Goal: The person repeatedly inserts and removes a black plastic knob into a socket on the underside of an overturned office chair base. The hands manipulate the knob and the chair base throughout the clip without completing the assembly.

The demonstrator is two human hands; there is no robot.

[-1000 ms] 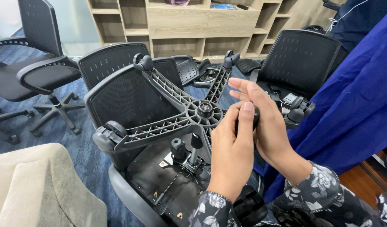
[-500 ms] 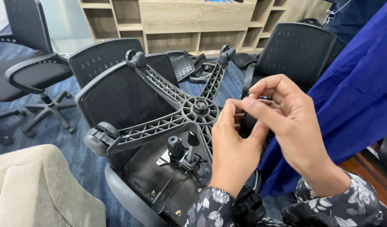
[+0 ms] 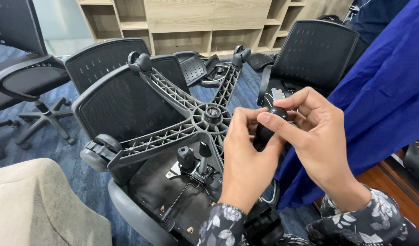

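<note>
You are in an office space being used for putting chairs together. Blue carpet [image 3: 50, 146] covers the floor, open wooden shelves [image 3: 191, 23] line the far wall, and black mesh office chairs [image 3: 32, 82] stand about you. Loose chair backs [image 3: 127, 105], armrests [image 3: 218, 73] and an upturned star-shaped chair base [image 3: 191, 118] lie among them.

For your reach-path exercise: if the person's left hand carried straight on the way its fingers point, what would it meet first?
The left hand points up and slightly right; its fingertips already touch the small black caster that the right hand also pinches. That caster comes first, though depth is uncertain.
</note>
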